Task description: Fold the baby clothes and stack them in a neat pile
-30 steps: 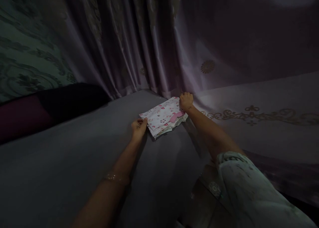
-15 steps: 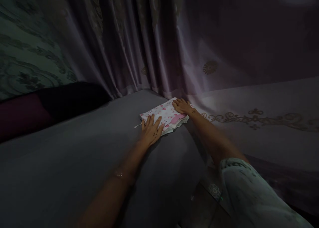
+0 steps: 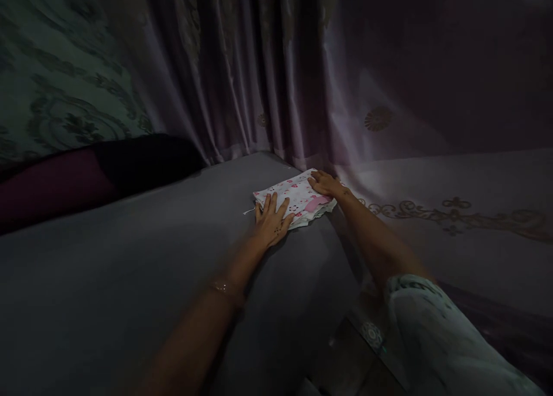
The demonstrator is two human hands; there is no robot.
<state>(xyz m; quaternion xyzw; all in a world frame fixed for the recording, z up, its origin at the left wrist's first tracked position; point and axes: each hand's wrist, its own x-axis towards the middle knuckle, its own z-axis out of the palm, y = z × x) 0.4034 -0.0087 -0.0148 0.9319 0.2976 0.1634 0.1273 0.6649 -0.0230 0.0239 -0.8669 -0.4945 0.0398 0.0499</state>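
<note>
A small folded white cloth (image 3: pixel 298 197) with pink and dark prints lies near the far corner of a grey mattress (image 3: pixel 129 281). My left hand (image 3: pixel 272 222) rests flat on the cloth's near left part, fingers spread. My right hand (image 3: pixel 326 183) lies flat on its far right edge, fingers stretched out. A bracelet sits on my left wrist. My right arm wears a pale patterned sleeve (image 3: pixel 436 332).
Mauve curtains (image 3: pixel 259 79) hang behind the mattress corner. A pale embroidered drape (image 3: pixel 453 217) falls along the right side. A dark cushion (image 3: pixel 86 174) lies at the left against a patterned green wall (image 3: pixel 56 90). A patterned floor tile (image 3: pixel 371 332) shows below the mattress edge.
A second ago both hands were closed on the cloth's edges. They have opened and now press flat on top of it. The view has shifted slightly.
</note>
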